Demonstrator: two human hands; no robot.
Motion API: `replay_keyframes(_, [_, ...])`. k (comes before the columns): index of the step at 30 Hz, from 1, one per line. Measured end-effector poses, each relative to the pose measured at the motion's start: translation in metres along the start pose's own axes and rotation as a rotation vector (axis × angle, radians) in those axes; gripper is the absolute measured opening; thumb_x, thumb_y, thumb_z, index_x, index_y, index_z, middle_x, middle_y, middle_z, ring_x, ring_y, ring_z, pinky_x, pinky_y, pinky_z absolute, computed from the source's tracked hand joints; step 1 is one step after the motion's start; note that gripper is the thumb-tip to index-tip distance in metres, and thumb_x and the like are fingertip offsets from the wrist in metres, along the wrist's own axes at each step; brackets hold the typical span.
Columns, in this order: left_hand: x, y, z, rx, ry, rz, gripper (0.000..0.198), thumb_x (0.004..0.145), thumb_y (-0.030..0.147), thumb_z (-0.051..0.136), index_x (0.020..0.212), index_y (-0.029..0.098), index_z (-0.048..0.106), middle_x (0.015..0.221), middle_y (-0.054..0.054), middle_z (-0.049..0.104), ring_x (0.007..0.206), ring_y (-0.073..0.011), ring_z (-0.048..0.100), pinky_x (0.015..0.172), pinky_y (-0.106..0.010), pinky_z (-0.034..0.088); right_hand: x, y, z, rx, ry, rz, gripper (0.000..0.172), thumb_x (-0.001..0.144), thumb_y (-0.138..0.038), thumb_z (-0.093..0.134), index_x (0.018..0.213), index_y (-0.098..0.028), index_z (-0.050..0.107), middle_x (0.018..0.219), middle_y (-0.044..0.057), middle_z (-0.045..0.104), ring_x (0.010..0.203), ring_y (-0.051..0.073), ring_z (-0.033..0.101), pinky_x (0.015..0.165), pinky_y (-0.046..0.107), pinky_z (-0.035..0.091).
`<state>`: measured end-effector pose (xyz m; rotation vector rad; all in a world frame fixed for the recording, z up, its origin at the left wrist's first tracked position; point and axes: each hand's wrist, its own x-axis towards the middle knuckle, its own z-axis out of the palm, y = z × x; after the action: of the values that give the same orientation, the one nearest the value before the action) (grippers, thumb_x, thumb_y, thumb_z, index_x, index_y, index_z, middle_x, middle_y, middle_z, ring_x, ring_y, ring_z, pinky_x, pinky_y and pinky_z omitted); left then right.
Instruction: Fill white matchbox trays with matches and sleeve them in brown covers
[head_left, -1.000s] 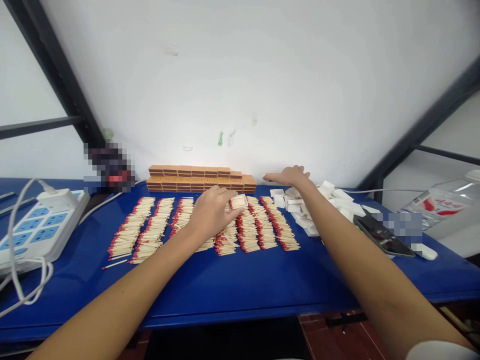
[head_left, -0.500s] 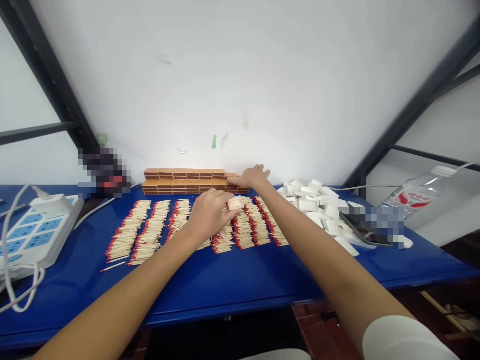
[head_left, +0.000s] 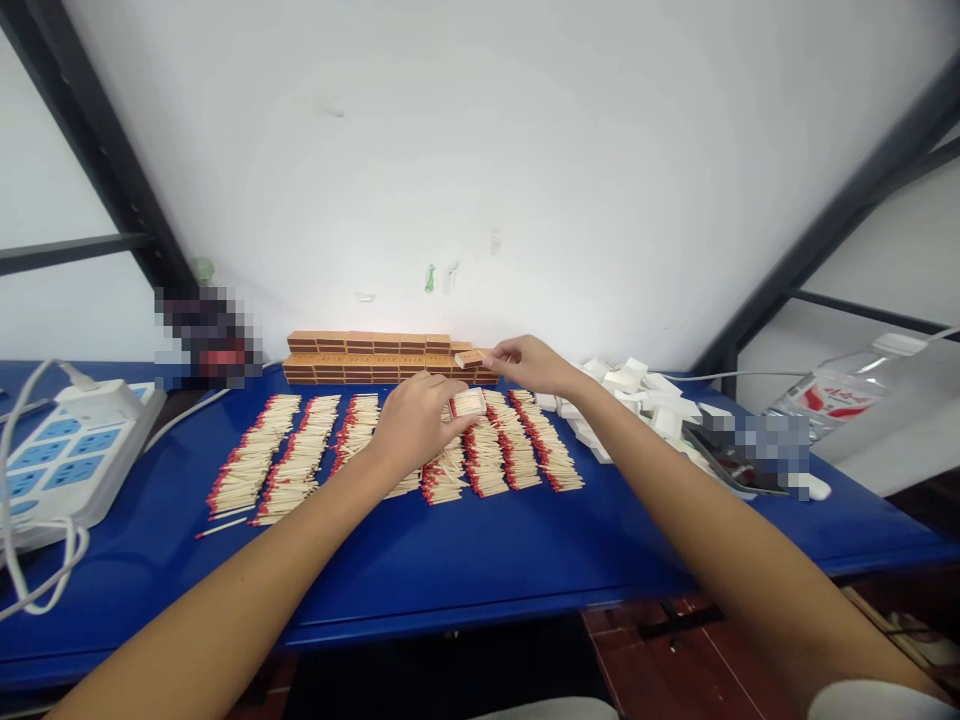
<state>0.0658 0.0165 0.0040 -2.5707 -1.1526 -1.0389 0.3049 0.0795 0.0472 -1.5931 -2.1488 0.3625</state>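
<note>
In my left hand (head_left: pixel 420 420) is a small white matchbox tray (head_left: pixel 469 403) filled with matches, gripped between thumb and fingers above the match rows. My right hand (head_left: pixel 531 362) pinches an orange matchbox sleeve (head_left: pixel 471 358) by its right end, close in front of the stacked matchboxes (head_left: pixel 360 368) along the wall. Several rows of red-tipped matches (head_left: pixel 251 455) lie across the blue table (head_left: pixel 480 560). Part of the rows is hidden behind my left hand and forearm.
A heap of white trays (head_left: pixel 637 395) lies right of the matches, beside a dark phone-like object (head_left: pixel 731 460) and a tilted clear bottle (head_left: pixel 832 390). At the left stands a white power strip (head_left: pixel 75 460) with cables. Black metal bars (head_left: pixel 105 130) flank the table.
My right hand has drawn back from the stack and now holds an orange matchbox sleeve nearer the tray. My left hand stays almost in place with the filled tray.
</note>
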Motion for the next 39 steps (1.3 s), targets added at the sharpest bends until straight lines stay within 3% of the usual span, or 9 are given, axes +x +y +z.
replay_keyframes(2, [0.0,-0.001,0.0,-0.023,-0.008,0.002,0.036,0.095,0.047,0.076,0.116,0.018,0.077,0.108,-0.011,0.081,0.101,-0.0304,0.071,0.088,-0.044,0.056,-0.022,0.003,0.003,0.251,-0.164,-0.125,0.058,0.094,-0.074,0.06,0.097,-0.02,0.079,0.078,0.004,0.07,0.071,0.019,0.059,0.066,0.032,0.045])
replay_keyframes(4, [0.0,-0.003,0.001,-0.04,-0.022,0.005,0.037,0.096,0.048,0.075,0.118,0.018,0.077,0.106,-0.01,0.081,0.099,-0.0298,0.071,0.087,-0.043,0.056,-0.039,0.004,0.01,0.447,-0.228,-0.169,0.059,0.092,-0.076,0.061,0.091,-0.019,0.077,0.069,0.001,0.062,0.061,0.016,0.05,0.058,0.03,0.038])
replay_keyframes(11, [0.002,-0.006,0.008,-0.105,-0.043,0.091,0.037,0.096,0.049,0.075,0.12,0.021,0.078,0.097,-0.009,0.079,0.091,-0.0261,0.068,0.082,-0.04,0.054,-0.054,0.001,0.032,0.677,-0.123,-0.094,0.054,0.081,-0.072,0.077,0.084,-0.018,0.076,0.075,0.002,0.066,0.068,0.016,0.055,0.062,0.031,0.039])
replay_keyframes(15, [0.002,-0.004,0.01,-0.135,-0.006,0.087,0.047,0.092,0.05,0.08,0.127,0.02,0.075,0.112,-0.011,0.08,0.103,-0.0283,0.07,0.09,-0.042,0.056,-0.054,0.01,0.025,0.66,-0.123,-0.051,0.053,0.079,-0.072,0.078,0.082,-0.019,0.077,0.071,0.002,0.065,0.061,0.015,0.049,0.058,0.031,0.035])
replay_keyframes(17, [0.001,-0.002,0.011,-0.13,0.008,0.066,0.049,0.092,0.05,0.079,0.13,0.019,0.073,0.116,-0.012,0.08,0.107,-0.0291,0.071,0.093,-0.043,0.057,-0.054,0.02,0.019,0.621,-0.088,-0.048,0.052,0.081,-0.071,0.077,0.081,-0.019,0.078,0.076,0.004,0.069,0.064,0.016,0.054,0.06,0.032,0.039])
replay_keyframes(20, [0.0,0.0,0.011,-0.094,0.022,0.035,0.042,0.096,0.045,0.075,0.129,0.019,0.073,0.116,-0.012,0.079,0.107,-0.0294,0.071,0.093,-0.044,0.057,-0.05,0.04,0.012,0.564,-0.022,-0.021,0.054,0.083,-0.073,0.074,0.078,-0.019,0.078,0.082,0.006,0.074,0.073,0.02,0.061,0.068,0.034,0.044])
replay_keyframes(25, [0.0,-0.001,0.011,-0.049,0.041,0.017,0.033,0.099,0.038,0.07,0.123,0.016,0.074,0.113,-0.012,0.08,0.106,-0.0304,0.072,0.093,-0.046,0.058,-0.042,0.065,0.011,0.453,0.051,0.067,0.061,0.08,-0.078,0.073,0.079,-0.018,0.08,0.078,0.007,0.075,0.07,0.02,0.06,0.067,0.034,0.043])
replay_keyframes(39, [0.001,0.004,0.011,-0.052,0.037,0.022,0.023,0.1,0.034,0.065,0.112,0.018,0.076,0.105,-0.009,0.082,0.1,-0.0286,0.072,0.088,-0.044,0.056,-0.031,0.072,0.033,0.396,0.097,-0.02,0.052,0.082,-0.07,0.073,0.088,-0.019,0.082,0.089,0.009,0.082,0.09,0.029,0.073,0.078,0.036,0.053])
